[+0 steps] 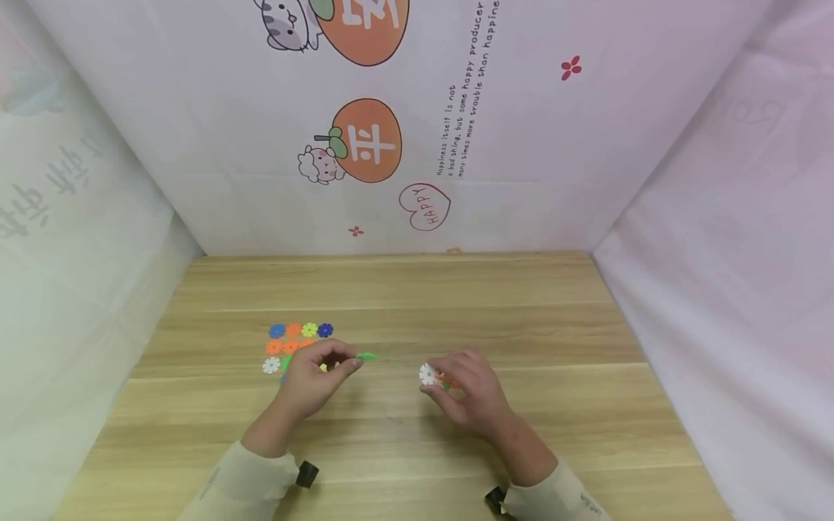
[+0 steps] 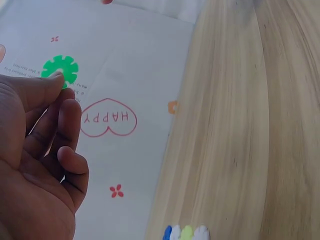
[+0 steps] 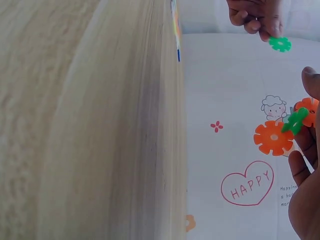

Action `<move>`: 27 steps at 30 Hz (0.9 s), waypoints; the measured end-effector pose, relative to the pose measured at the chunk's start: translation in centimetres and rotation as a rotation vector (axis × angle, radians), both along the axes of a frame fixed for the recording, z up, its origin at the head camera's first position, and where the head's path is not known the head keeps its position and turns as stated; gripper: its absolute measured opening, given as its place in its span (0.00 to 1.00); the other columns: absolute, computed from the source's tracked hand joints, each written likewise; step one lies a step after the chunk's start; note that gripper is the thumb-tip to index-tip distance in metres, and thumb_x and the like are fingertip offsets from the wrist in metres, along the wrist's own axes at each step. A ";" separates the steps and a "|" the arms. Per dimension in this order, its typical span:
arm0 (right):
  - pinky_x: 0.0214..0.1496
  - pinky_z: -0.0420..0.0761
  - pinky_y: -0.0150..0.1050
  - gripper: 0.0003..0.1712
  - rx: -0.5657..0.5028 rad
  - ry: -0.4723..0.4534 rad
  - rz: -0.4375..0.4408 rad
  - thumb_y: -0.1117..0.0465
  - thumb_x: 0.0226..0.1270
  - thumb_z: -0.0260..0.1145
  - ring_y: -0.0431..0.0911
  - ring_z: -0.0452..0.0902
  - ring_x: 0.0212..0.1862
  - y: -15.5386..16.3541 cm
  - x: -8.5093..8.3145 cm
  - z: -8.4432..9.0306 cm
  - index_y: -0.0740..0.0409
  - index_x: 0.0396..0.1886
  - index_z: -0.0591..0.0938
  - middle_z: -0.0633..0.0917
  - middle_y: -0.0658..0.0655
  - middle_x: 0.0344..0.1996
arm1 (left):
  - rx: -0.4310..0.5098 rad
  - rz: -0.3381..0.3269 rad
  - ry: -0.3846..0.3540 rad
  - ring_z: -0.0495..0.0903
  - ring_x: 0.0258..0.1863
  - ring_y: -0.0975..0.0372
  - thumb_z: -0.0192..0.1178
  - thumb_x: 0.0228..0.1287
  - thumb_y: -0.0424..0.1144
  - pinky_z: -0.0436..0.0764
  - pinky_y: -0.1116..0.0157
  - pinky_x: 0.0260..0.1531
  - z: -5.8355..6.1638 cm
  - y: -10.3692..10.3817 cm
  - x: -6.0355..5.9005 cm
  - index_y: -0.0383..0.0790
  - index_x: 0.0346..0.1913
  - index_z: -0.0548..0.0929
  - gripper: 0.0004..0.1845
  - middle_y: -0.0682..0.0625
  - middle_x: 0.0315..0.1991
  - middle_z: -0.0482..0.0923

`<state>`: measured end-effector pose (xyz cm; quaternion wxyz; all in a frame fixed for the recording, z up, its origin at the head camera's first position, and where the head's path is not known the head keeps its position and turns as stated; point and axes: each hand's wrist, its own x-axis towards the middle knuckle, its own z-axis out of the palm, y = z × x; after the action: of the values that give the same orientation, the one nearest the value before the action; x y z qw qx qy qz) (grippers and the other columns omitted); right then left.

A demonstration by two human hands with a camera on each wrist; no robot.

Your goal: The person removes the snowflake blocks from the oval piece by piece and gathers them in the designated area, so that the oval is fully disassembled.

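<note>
My left hand (image 1: 311, 378) pinches a green notched plastic disc (image 2: 54, 65) between thumb and forefinger, held up at the right of the loose discs. In the head view that green disc (image 1: 368, 356) appears nearly edge-on. Across a gap, my right hand (image 1: 474, 394) holds a small cluster of joined discs by its fingertips. A white disc (image 1: 427, 374) of the cluster faces left. The right wrist view shows an orange disc (image 3: 270, 138) and a green disc (image 3: 296, 121) slotted together, with more orange behind; fingers hide part of the cluster.
Several loose discs lie in rows on the wooden table (image 1: 521, 304), left of centre, among them a blue disc (image 1: 276, 331) and a white disc (image 1: 271, 365). My left hand covers some. A printed white cloth (image 1: 508, 210) stands along the table's back edge.
</note>
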<state>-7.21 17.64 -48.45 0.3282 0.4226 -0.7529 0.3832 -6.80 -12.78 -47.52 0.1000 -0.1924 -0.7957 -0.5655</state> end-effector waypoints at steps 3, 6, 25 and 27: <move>0.47 0.78 0.44 0.18 -0.003 0.001 0.005 0.53 0.69 0.74 0.47 0.83 0.40 -0.1 0.0 0.0 0.63 0.48 0.87 0.90 0.55 0.41 | -0.025 0.038 -0.031 0.74 0.27 0.62 0.73 0.64 0.32 0.75 0.68 0.27 -0.2 -0.6 0.2 0.48 0.36 0.89 0.06 0.56 0.33 0.86; 0.47 0.78 0.43 0.18 -0.004 0.003 0.009 0.53 0.68 0.75 0.47 0.83 0.40 -0.1 0.0 0.0 0.63 0.48 0.87 0.90 0.55 0.41 | -0.050 0.070 -0.087 0.74 0.28 0.61 0.74 0.64 0.36 0.75 0.67 0.27 -0.3 -1.4 0.3 0.51 0.36 0.88 0.06 0.58 0.33 0.85; 0.45 0.77 0.41 0.19 0.008 0.008 0.038 0.55 0.66 0.76 0.45 0.83 0.38 -0.2 -0.2 -0.2 0.64 0.48 0.87 0.90 0.55 0.40 | -0.135 0.200 -0.240 0.84 0.36 0.60 0.71 0.69 0.40 0.84 0.67 0.36 -1.0 -5.7 1.3 0.44 0.43 0.86 0.06 0.53 0.38 0.87; 0.45 0.77 0.41 0.19 0.010 0.010 0.035 0.54 0.67 0.76 0.45 0.83 0.38 -0.2 -0.2 -0.2 0.64 0.48 0.87 0.90 0.55 0.40 | -0.151 0.226 -0.238 0.85 0.36 0.60 0.71 0.69 0.40 0.85 0.67 0.36 -1.2 -6.3 1.3 0.43 0.44 0.87 0.06 0.52 0.38 0.87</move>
<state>-7.42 17.46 -48.65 0.3233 0.4393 -0.7455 0.3831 -5.47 -19.04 -48.69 0.0533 -0.0404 -0.8587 -0.5081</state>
